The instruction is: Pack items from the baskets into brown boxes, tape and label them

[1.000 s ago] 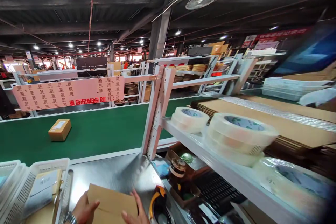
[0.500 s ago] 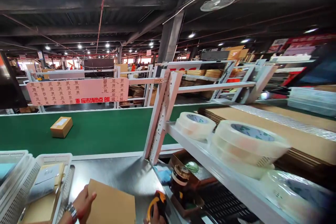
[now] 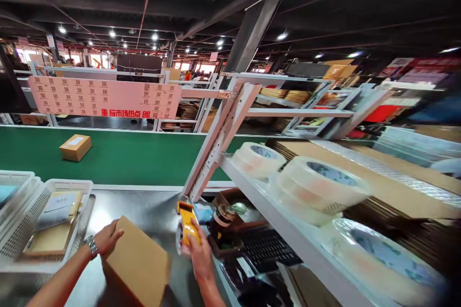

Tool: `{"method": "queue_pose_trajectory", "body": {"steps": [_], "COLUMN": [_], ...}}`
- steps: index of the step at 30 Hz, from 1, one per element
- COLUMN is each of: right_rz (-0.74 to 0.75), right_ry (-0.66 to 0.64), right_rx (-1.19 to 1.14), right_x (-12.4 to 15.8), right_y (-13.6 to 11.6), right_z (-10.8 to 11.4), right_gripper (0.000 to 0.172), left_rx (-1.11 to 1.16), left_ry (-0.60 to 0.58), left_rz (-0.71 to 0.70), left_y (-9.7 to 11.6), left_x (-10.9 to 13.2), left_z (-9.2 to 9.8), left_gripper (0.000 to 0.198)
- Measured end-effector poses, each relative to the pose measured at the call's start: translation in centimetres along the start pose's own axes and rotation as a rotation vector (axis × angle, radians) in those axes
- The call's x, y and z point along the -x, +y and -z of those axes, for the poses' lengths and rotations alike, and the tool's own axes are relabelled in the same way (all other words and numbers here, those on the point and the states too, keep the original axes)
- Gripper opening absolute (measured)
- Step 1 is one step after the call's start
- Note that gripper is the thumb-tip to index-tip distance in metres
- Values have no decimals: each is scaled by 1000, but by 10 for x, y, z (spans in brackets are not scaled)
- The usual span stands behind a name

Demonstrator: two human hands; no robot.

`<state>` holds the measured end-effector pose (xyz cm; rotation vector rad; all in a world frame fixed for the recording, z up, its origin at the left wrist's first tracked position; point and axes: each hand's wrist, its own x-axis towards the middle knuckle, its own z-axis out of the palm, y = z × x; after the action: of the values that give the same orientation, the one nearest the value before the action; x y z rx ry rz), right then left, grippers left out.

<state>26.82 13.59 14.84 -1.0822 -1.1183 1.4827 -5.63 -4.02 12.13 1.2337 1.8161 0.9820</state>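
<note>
A brown cardboard box [image 3: 139, 261] stands turned at an angle on the metal table at the bottom of the view. My left hand [image 3: 107, 239], with a metal-band watch at the wrist, holds the box by its upper left edge; some fingertips are hidden. To the right of the box, my right hand [image 3: 200, 252] is closed around a yellow tape dispenser [image 3: 188, 224]. A roll of tape shows at the dispenser's left side. The dispenser is raised near the table's far right corner, apart from the box.
White plastic baskets [image 3: 68, 186] with packages stand at the left. Behind the table runs a green conveyor belt [image 3: 144, 156] bearing a labelled parcel [image 3: 76, 147]. Tape rolls [image 3: 320, 182] sit on a white shelf [image 3: 273, 220] at the right, above a black keyboard [image 3: 268, 247].
My right hand has lifted the tape dispenser forward and slightly left. The box shows more of its side and is turned. My view has tipped downward.
</note>
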Motion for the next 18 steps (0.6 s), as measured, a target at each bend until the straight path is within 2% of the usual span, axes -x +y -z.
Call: {"method": "queue_pose_trajectory", "body": {"steps": [2,4,7,11,13,16,17,18], "right_rz": [13,-39,-141,-76,-52,-63,-69,-73], "right_ry": [-44,-98,-234,-319,-310,-287,-284,-286], "right_rx": [-123,-179,-105,63,89,73,64,58], "right_x": [23,46,71,82,80,76,76,76], "right_y": [-20,-27,-16,3,8,12,13,14], "right_z": [-16,-36,-64,-80,-79,-73,-71,-69], "right_gripper": [75,71,70,67,67,64,63,62], "left_rx": [-65,-84,-90,-62,-66,-56,-11,67], "left_ry": [-62,-66,-56,-14,124,508,592,615], "left_rz": [-28,-43,-33,31,78,97,104,133], "left_y": [-3,-6,-9,0,11,34,42,51], "left_x": [-2,-3,-3,1,4,8,9,10], "left_z": [1,1,0,-1,1,2,2,1], "left_gripper": [95,95,90,73,66,57,55,54]}}
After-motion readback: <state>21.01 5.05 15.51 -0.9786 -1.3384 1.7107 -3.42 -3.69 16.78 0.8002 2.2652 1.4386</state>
